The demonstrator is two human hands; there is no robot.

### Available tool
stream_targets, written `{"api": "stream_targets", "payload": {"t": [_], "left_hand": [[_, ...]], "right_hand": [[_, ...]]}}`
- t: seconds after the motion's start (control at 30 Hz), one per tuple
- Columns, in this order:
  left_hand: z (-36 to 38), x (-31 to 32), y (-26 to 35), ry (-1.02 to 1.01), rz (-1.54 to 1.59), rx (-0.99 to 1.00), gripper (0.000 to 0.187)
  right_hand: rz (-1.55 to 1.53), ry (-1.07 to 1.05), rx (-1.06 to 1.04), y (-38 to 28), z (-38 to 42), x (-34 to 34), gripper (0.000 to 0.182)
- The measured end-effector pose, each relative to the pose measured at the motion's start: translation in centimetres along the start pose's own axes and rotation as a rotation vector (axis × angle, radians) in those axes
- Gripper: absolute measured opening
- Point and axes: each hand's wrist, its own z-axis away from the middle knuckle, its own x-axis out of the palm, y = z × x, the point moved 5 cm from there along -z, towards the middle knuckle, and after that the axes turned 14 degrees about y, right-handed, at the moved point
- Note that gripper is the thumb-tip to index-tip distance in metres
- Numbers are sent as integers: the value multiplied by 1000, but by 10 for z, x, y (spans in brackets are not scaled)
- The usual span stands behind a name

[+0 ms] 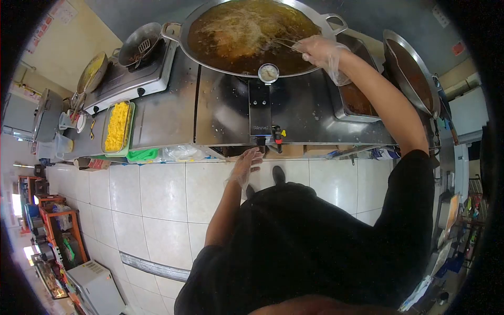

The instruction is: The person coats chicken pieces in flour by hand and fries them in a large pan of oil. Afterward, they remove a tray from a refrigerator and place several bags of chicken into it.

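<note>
In a clear plastic glove, my right hand (319,51) is closed on a thin metal utensil (286,44) at the right side of a wide two-handled pan (184,39). The utensil's far end reaches into the bubbling brown oil (236,31); its tip is hard to make out. My left hand (247,164), also gloved, hangs below the counter's front edge with its fingers apart and holds nothing. Between the two, a round dial gauge (268,73) sits at the pan's near rim, above the burner's dark control block (260,113).
Left on the counter (168,118) are a tray of yellow food (118,127), a gas stove (131,81) with a dark pan (137,46), and a tilted pan (93,71). A metal tray (353,117) and a large tilted pan (412,68) stand at right.
</note>
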Motion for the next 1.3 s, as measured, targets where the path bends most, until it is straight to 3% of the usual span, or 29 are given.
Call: {"api": "stream_targets", "payload": {"t": [0.07,0.2,0.3,0.37,0.4,0.47,0.6,0.67,0.8,1.1,1.17,1.3], "left_hand": [[2,-1,-2,0,0,-3,57],[4,-14,-12,-16,1,15,62],[3,-19,-19,3,-1,-2,65],[3,-19,-18,28,-11,-21,67],[5,-19,-17,34,-7,-27,67],[9,-19,-13,41,2,-31,67],[8,-32,-21,66,39,-23,67],[7,-37,-24,69,49,-34,66],[9,-37,-25,85,35,-60,66],[4,-24,-30,5,13,-62,68],[4,-21,-31,5,-2,-75,69],[4,-8,-23,-38,27,2,70]], "right_hand": [[-476,-36,389,6,4,-6,30],[-437,78,292,15,25,-19,27],[-415,-60,422,26,34,-25,26],[-705,110,511,49,35,-10,26],[-706,110,509,57,34,-4,26],[-822,133,846,74,38,3,30],[-570,97,735,87,38,-20,36],[-184,115,472,90,34,-32,39],[-114,251,454,87,42,-46,40],[341,14,339,51,59,-77,47],[397,95,257,44,76,-82,58],[438,175,189,33,106,-102,62]]}}
